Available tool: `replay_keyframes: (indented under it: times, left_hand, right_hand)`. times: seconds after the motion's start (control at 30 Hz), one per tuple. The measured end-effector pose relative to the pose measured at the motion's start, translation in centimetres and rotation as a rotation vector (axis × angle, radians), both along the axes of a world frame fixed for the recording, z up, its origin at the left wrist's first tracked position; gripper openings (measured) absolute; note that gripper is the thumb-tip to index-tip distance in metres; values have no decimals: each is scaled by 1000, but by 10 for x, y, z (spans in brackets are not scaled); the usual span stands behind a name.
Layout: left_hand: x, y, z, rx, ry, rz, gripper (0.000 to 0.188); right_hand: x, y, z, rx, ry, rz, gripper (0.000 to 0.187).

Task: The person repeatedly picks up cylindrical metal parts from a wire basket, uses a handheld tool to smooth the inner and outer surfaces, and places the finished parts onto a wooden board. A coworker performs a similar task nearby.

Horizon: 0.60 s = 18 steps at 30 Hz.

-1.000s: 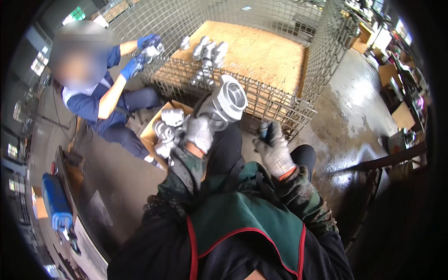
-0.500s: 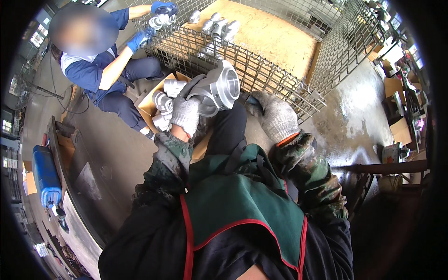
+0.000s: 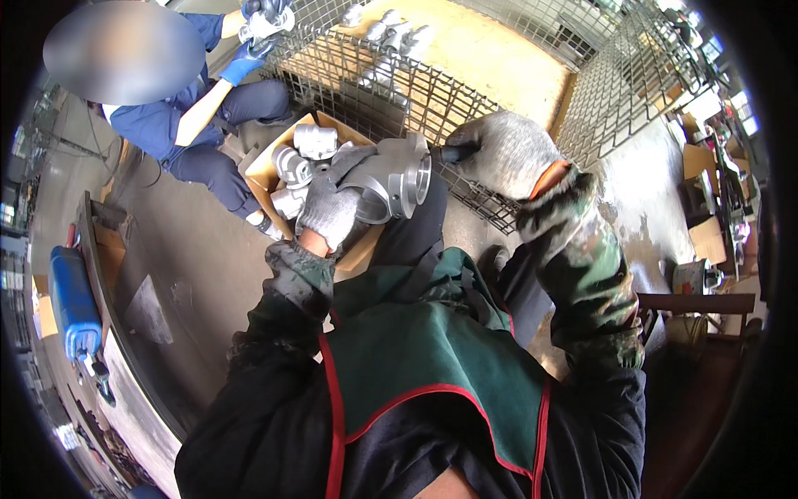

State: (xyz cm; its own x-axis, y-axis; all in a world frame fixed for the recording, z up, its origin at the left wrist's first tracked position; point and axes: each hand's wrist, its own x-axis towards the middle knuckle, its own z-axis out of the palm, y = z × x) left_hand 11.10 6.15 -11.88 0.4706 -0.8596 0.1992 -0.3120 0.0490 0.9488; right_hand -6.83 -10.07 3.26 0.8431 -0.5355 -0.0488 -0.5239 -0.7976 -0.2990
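My left hand (image 3: 329,212), in a grey work glove, is closed around a silver-grey metal pipe fitting (image 3: 384,181) with a round flanged opening facing right. My right hand (image 3: 514,151), gloved too, is closed on a short dark tool (image 3: 453,155) whose tip points at that opening. The tool's far end is hard to make out, so I cannot tell whether it touches the metal. Under the fitting stands a cardboard box (image 3: 261,180) with several metal fittings (image 3: 316,142) in it.
Ahead is a wire mesh cage (image 3: 453,96) with a wooden board (image 3: 490,50) and several fittings (image 3: 399,35). At the far left a person in blue gloves (image 3: 243,65) holds another fitting. A blue container (image 3: 75,299) stands at left, a metal bar (image 3: 698,303) at right.
My right hand has risen and come forward, bringing the dark tool up to the fitting's opening. The fitting has tipped and lowered slightly in my left hand. The view has shifted a little.
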Motion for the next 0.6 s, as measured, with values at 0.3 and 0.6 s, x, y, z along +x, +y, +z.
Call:
replay_keyframes:
  times: [0.3,0.6]
  left_hand:
    - [31,36,-31,-130,676,206,38]
    - [159,68,-132,431,-20,575,28]
  right_hand:
    - [17,-2,-109,535,-44,232,34]
    - [-43,-23,-153,832,-408,-504,33]
